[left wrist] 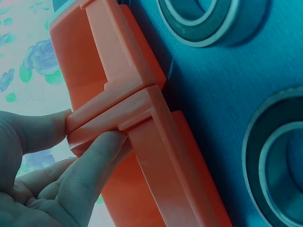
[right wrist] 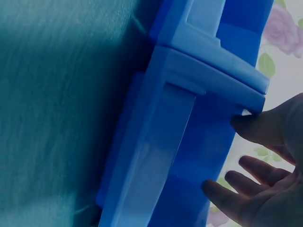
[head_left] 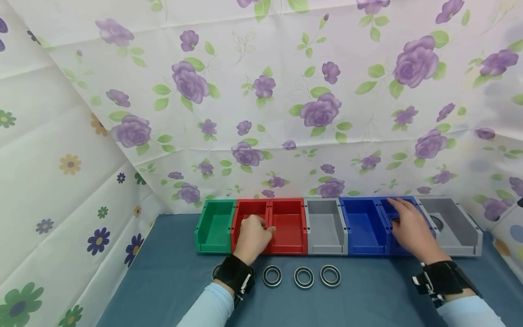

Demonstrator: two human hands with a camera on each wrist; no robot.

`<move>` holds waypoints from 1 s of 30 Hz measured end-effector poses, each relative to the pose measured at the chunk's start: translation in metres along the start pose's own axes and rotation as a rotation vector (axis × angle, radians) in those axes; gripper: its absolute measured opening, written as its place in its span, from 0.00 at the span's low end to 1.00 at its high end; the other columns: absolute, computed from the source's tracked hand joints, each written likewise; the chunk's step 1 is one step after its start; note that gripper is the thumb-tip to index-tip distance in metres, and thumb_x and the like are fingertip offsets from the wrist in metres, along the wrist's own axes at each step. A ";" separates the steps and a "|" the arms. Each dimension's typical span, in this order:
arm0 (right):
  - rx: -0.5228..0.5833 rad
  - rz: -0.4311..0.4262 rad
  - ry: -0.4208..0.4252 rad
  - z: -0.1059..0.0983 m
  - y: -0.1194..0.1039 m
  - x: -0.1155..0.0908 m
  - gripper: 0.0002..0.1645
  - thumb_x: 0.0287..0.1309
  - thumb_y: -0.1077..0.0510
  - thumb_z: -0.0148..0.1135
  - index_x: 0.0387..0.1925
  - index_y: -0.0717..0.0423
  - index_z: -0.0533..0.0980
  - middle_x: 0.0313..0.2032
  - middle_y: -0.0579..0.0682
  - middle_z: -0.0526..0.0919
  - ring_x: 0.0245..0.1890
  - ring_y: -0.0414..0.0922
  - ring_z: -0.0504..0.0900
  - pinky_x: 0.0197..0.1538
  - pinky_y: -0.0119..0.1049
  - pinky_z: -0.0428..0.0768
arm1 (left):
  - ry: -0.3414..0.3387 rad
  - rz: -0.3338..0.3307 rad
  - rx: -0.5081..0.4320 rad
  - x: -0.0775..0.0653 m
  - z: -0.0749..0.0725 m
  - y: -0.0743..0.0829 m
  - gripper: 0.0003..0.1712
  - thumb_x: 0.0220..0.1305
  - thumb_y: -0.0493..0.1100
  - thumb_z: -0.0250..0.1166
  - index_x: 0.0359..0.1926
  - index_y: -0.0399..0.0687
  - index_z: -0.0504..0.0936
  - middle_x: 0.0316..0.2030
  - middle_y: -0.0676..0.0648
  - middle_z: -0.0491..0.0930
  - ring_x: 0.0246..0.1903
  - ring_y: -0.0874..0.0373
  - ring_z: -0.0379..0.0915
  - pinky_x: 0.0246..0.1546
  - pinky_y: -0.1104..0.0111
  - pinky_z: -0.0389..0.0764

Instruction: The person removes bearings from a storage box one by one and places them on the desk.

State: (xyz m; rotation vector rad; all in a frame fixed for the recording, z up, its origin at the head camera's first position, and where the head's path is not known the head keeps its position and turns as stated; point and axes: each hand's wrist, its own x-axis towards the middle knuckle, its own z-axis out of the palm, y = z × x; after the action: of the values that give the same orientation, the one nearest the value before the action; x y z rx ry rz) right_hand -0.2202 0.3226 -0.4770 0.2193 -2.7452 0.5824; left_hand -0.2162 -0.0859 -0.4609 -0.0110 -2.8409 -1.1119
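My left hand point(head_left: 253, 237) pinches the adjoining side walls of two red bins point(left wrist: 106, 106) between thumb and fingers, as the left wrist view shows. My right hand point(head_left: 413, 230) reaches over the right-hand blue bin point(right wrist: 137, 163), thumb at its side wall and fingers spread apart. Under that hand, part of a dark bearing point(head_left: 395, 220) shows in the head view. Another bearing point(head_left: 437, 222) sits in the right-end grey bin point(head_left: 457, 250). On the table before the bins lie several metal bearings point(head_left: 272, 284); one point(head_left: 215, 271) is partly hidden by my left wrist.
The bins stand side by side in a row along the back of the blue-grey table point(head_left: 163, 281). A green bin point(head_left: 214, 250) forms the left end, and a grey bin point(head_left: 327, 250) stands mid-row. Close behind hangs a flowered cloth point(head_left: 286, 118).
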 end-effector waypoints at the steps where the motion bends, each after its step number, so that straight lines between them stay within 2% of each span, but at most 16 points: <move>1: -0.006 0.009 -0.015 0.000 0.001 0.001 0.38 0.48 0.71 0.58 0.64 0.66 0.61 0.60 0.72 0.60 0.58 0.67 0.60 0.48 0.63 0.66 | 0.001 0.000 0.000 0.000 0.000 0.000 0.11 0.54 0.49 0.68 0.29 0.46 0.81 0.16 0.55 0.73 0.19 0.61 0.70 0.19 0.71 0.73; 11: -0.046 0.081 -0.145 0.003 0.013 0.007 0.35 0.49 0.66 0.62 0.60 0.71 0.63 0.57 0.74 0.62 0.56 0.68 0.60 0.53 0.63 0.61 | -0.004 -0.010 -0.004 0.000 -0.001 0.001 0.11 0.54 0.49 0.68 0.30 0.46 0.81 0.17 0.56 0.73 0.19 0.62 0.70 0.20 0.72 0.73; 16: -0.056 0.095 -0.194 0.005 0.016 0.006 0.35 0.50 0.65 0.62 0.60 0.70 0.64 0.59 0.74 0.60 0.57 0.69 0.59 0.54 0.63 0.60 | -0.003 -0.010 0.000 0.000 -0.001 0.001 0.12 0.54 0.49 0.68 0.31 0.45 0.82 0.19 0.55 0.74 0.21 0.62 0.71 0.21 0.72 0.74; 23: -0.050 0.082 -0.277 0.007 0.018 0.007 0.33 0.52 0.67 0.56 0.62 0.69 0.62 0.61 0.74 0.57 0.58 0.70 0.57 0.54 0.64 0.60 | -0.002 -0.018 -0.010 0.001 -0.001 0.001 0.12 0.54 0.49 0.69 0.30 0.45 0.82 0.18 0.54 0.75 0.20 0.61 0.70 0.20 0.71 0.73; 27: -0.032 0.103 -0.344 0.010 0.021 0.006 0.31 0.54 0.70 0.50 0.62 0.70 0.61 0.62 0.74 0.55 0.59 0.71 0.55 0.55 0.64 0.57 | -0.001 -0.018 -0.016 0.001 0.000 0.001 0.12 0.54 0.49 0.69 0.29 0.45 0.81 0.17 0.55 0.73 0.19 0.61 0.70 0.19 0.72 0.73; 30: -0.029 0.110 -0.380 0.012 0.022 0.006 0.30 0.55 0.71 0.46 0.62 0.72 0.60 0.62 0.74 0.55 0.59 0.71 0.54 0.56 0.64 0.56 | -0.008 -0.019 -0.014 0.000 -0.001 0.001 0.12 0.54 0.49 0.68 0.26 0.46 0.80 0.14 0.54 0.71 0.18 0.61 0.70 0.18 0.71 0.72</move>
State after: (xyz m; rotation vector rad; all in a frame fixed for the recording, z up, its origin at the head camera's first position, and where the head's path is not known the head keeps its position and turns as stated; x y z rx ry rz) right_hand -0.2336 0.3369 -0.4938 0.1899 -3.1472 0.5796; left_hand -0.2166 -0.0859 -0.4600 0.0112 -2.8464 -1.1380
